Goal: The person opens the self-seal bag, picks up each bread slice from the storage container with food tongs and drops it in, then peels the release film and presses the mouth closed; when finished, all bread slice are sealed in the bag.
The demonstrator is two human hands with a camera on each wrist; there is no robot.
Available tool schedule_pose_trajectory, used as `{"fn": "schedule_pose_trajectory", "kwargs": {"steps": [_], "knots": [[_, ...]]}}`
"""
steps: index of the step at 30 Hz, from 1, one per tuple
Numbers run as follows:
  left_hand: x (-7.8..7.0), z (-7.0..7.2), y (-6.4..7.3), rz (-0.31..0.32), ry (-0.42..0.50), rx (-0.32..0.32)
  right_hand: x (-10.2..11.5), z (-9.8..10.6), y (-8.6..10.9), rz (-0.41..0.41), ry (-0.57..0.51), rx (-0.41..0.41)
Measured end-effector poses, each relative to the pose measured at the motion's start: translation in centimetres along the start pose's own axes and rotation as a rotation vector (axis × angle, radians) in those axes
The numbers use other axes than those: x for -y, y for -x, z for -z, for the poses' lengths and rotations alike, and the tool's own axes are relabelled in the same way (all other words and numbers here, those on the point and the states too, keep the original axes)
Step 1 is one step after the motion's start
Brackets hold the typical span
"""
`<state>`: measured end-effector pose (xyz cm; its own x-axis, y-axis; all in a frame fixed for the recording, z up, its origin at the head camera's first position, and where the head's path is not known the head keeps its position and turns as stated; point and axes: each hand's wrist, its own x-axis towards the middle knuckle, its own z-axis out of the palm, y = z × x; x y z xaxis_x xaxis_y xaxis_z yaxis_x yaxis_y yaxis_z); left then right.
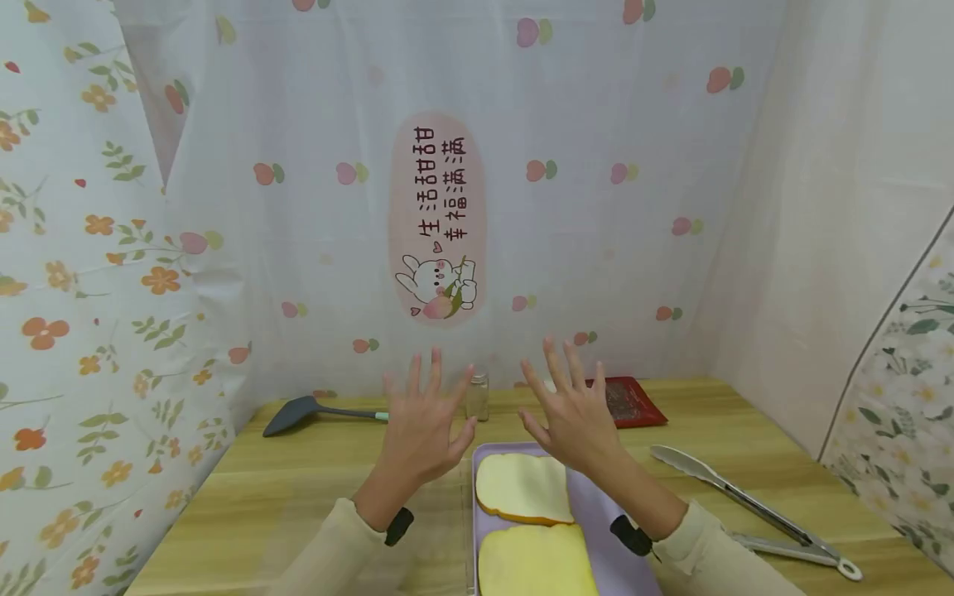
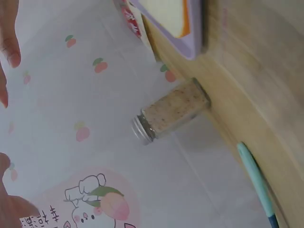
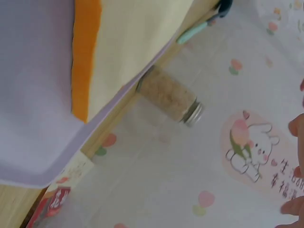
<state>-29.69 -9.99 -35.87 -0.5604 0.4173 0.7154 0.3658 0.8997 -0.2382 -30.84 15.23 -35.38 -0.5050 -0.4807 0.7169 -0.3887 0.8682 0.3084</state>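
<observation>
Both hands are raised above the table with fingers spread and nothing in them. The left hand [image 1: 423, 426] is up in front of the spatula's handle end, left of a glass seasoning jar [image 1: 478, 399]. Over the far right part of a lilac tray [image 1: 607, 505] is the right hand [image 1: 572, 414], fingers straight. Two bread slices lie on the tray: a pale one [image 1: 522, 484] behind and a yellower one [image 1: 538, 563] in front. In the left wrist view the jar [image 2: 175, 107] shows a silver cap and speckled contents.
A dark spatula [image 1: 298, 414] with a mint handle lies at the back left. Metal tongs [image 1: 760, 505] rest at the right, partly behind the right sleeve. A red packet [image 1: 633, 403] lies at the back right. Patterned curtains [image 1: 320, 248] enclose the wooden table.
</observation>
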Motion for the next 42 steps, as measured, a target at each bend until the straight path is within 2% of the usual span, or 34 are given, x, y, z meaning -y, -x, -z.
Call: {"fn": "schedule_pose_trajectory", "kwargs": {"steps": [4, 7, 13, 16, 21, 25, 28, 35, 39, 42], "knots": [[0.8, 0.8, 1.8, 0.010, 0.047, 0.082, 1.1, 0.6, 0.1, 0.035, -0.052, 0.037], [1.2, 1.4, 3.4, 0.023, 0.103, 0.180, 2.1, 1.0, 0.3, 0.076, -0.127, 0.094], [1.7, 2.1, 6.1, 0.033, 0.185, 0.418, 4.0, 1.2, 0.9, 0.138, -0.281, 0.236], [1.9, 2.1, 7.0, 0.016, 0.233, 0.482, 5.0, 0.9, 1.2, 0.138, -0.389, 0.308], [2.0, 1.6, 7.5, -0.006, 0.354, 0.554, 6.5, 0.1, 1.4, 0.153, -0.590, 0.413], [1.9, 0.7, 7.9, -0.001, 0.430, 0.627, 7.6, -0.2, 1.3, 0.131, -0.658, 0.512], [2.0, 0.0, 8.5, -0.006, 0.444, 0.655, 8.5, -0.3, 1.4, 0.089, -0.687, 0.576], [3.0, -0.5, 10.1, -0.015, 0.423, 0.695, 9.7, -1.5, 1.2, 0.039, -0.794, 0.627], [3.3, -0.7, 10.6, -0.002, 0.454, 0.691, 10.1, -2.0, 1.2, 0.016, -0.802, 0.650], [3.4, -0.6, 10.7, 0.004, 0.477, 0.688, 10.5, -2.2, 1.2, 0.032, -0.785, 0.665]]}}
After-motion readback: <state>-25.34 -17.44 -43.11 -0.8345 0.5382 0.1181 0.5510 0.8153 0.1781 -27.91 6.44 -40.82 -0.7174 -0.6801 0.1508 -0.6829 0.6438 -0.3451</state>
